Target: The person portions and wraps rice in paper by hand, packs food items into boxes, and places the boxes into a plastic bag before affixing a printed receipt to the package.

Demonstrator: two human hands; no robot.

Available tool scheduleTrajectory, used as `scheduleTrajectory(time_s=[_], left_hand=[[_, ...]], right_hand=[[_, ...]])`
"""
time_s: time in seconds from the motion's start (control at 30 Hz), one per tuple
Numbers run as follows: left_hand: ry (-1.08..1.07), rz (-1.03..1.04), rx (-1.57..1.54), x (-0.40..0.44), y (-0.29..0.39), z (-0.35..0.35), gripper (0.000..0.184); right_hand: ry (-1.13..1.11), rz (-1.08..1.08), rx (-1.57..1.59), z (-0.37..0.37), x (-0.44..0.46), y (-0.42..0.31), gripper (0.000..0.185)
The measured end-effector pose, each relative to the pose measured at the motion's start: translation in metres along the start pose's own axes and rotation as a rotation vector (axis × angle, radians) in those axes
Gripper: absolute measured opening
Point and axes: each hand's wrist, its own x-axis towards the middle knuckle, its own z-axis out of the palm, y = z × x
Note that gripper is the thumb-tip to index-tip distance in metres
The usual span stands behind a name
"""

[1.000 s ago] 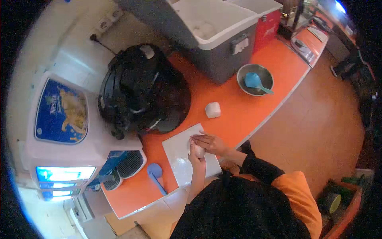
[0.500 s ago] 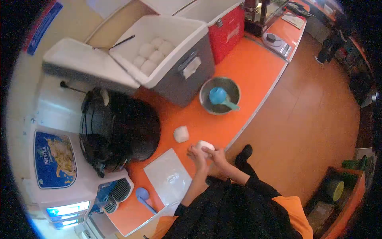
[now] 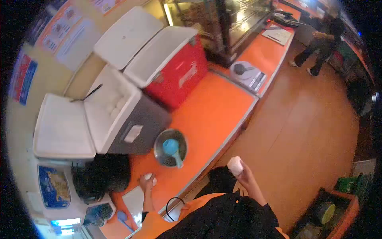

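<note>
Black garment (image 3: 215,219), orange panels (image 3: 159,227), black cuffs (image 3: 269,215)

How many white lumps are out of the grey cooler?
2 in view: one lump in the right hand, another lump at the left hand, partly covered; more could be hidden there.

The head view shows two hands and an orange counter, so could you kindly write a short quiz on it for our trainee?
1. Multiple choice: what lies in the metal bowl?
A) a knife
B) a blue scoop
C) a folded cloth
2. True or false: the grey cooler stands nearer the metal bowl than the red cooler does.
3. What does the right hand hold, and what is at the left hand?

Key:
1. B
2. True
3. A rounded white piece; a second white piece, partly covered by the hand, on the orange counter.
</note>
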Motion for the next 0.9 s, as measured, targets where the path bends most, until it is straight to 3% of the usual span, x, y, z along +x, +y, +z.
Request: scheduleTrajectory(time_s=[0.17, 0.37, 0.43, 0.5, 0.57, 0.6, 0.77, 0.83, 0.9], left_hand=[[-0.130, -0.041, -0.447, -0.049, 0.156, 0.047, 0.085], [-0.254, -0.041, -0.872, -0.092, 0.457, 0.133, 0.077], [-0.332, -0.050, -0.986, -0.109, 0.544, 0.147, 0.074], [-0.410, -0.065, -1.098, -0.126, 0.621, 0.149, 0.071], [-0.465, -0.088, -1.222, -0.145, 0.682, 0.146, 0.069], [-0.489, -0.100, -1.281, -0.154, 0.708, 0.147, 0.067], [-0.519, -0.161, -1.613, -0.201, 0.810, 0.160, 0.060], [-0.497, -0.162, -1.734, -0.224, 0.842, 0.168, 0.058], [-0.482, -0.144, -1.853, -0.255, 0.874, 0.172, 0.055]], right_hand=[[-0.055, -0.177, 0.141, -0.064, 0.062, -0.158, 0.046], [-0.141, -0.380, 0.245, -0.090, 0.116, -0.418, 0.043], [0.008, -0.383, 0.261, -0.104, 0.115, -0.488, 0.042], [0.012, -0.361, 0.261, -0.120, 0.118, -0.563, 0.044], [-0.098, -0.376, 0.326, -0.122, 0.109, -0.629, 0.045], [-0.021, -0.437, 0.327, -0.115, 0.104, -0.656, 0.046], [-0.120, -0.396, 0.247, -0.171, 0.147, -0.809, 0.045], [-0.013, -0.401, 0.190, -0.174, 0.173, -0.872, 0.043], [-0.048, -0.366, 0.162, -0.176, 0.205, -0.940, 0.042]])
